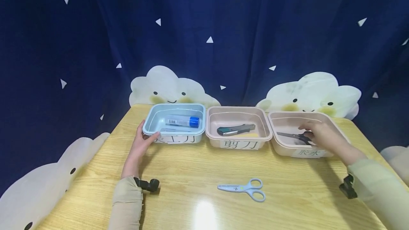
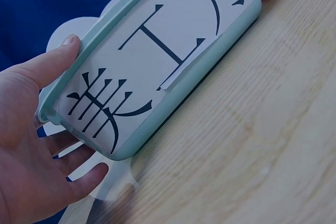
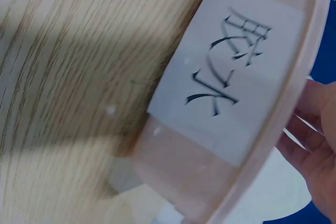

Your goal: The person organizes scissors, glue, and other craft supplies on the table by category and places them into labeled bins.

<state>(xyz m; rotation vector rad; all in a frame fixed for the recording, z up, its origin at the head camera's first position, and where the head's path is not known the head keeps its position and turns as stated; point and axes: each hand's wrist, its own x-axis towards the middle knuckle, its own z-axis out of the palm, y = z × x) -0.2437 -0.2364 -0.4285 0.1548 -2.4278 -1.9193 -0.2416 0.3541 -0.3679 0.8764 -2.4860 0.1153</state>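
Note:
At the left, my left hand (image 1: 142, 142) holds the front-left corner of a light blue bin (image 1: 174, 106), thumb on its rim (image 2: 107, 22) and the other fingers along its side. A clear glue tube (image 1: 182, 121) with a blue cap lies in that bin, beside another clear item too hidden to name. My right hand (image 1: 327, 138) reaches into the right pink bin (image 1: 278, 149) and pinches black scissors (image 1: 292, 136) near the handles; its fingertips are partly hidden. In the right wrist view, the bin wall hides the scissors from sight.
Between these bins stands a pink bin (image 1: 212, 139) with a utility knife (image 1: 236, 130) and something yellow (image 1: 249, 135) inside. Light blue scissors (image 1: 244, 188) lie on the wooden table (image 1: 179, 173) in front. White labels with characters mark the bin fronts. A dark blue curtain (image 1: 191, 56) hangs behind.

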